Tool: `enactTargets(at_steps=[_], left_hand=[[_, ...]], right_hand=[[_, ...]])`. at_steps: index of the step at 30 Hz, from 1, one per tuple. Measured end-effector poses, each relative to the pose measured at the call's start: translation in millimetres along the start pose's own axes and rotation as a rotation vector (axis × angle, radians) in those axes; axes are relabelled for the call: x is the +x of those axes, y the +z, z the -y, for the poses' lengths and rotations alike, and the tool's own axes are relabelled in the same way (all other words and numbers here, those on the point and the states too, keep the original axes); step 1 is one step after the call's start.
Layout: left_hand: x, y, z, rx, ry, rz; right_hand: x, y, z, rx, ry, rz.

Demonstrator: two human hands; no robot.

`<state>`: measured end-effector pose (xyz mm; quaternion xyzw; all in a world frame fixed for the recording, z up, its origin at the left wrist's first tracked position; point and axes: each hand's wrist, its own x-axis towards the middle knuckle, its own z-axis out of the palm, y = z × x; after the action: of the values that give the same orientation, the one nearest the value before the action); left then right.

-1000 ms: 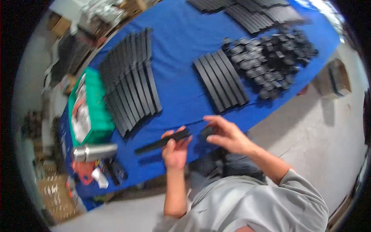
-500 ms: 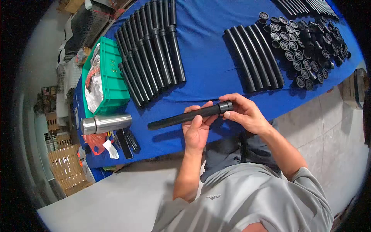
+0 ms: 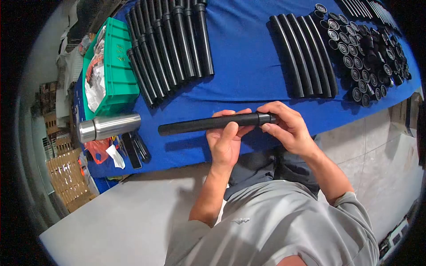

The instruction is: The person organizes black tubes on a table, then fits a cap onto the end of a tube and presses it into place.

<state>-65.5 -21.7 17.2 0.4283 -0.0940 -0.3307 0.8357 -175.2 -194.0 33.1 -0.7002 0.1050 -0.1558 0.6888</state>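
A black tube (image 3: 191, 126) with a wider collar at its right end is held nearly level above the blue cloth. My left hand (image 3: 225, 144) grips its middle from below, with the thumb across the near side. At the right end, my right hand (image 3: 286, 127) pinches the collar (image 3: 265, 118) between thumb and fingers. Beyond the hands, several bare black tubes (image 3: 306, 57) lie side by side on the cloth. Rows of collared black tubes (image 3: 171, 48) are at the upper left.
Many round black caps (image 3: 355, 57) lie at the right, with thin rods (image 3: 357, 8) behind them. A green crate (image 3: 120, 66), a steel bottle (image 3: 111, 126), a red plastic bag (image 3: 98, 150) and a dark phone (image 3: 131, 150) are at the left of the blue cloth (image 3: 248, 53).
The tube in my hands is now closer to level, and its left end has swung up. My right hand's fingers have shifted slightly at the collar. The camera view has shifted too.
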Motion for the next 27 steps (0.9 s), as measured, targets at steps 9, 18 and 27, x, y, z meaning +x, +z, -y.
enactTargets(at_steps=[9, 18, 27], left_hand=[[-3, 4, 4, 0.036, 0.014, -0.067], [4, -3, 2, 0.032, -0.052, 0.012], [5, -29, -9, -0.341, -0.132, 0.171]], right_hand=[[-2, -1, -5, -0.094, -0.073, 0.005], [-3, 5, -3, 0.060, 0.050, -0.060], [-27, -7, 13, -0.152, 0.064, -0.054]])
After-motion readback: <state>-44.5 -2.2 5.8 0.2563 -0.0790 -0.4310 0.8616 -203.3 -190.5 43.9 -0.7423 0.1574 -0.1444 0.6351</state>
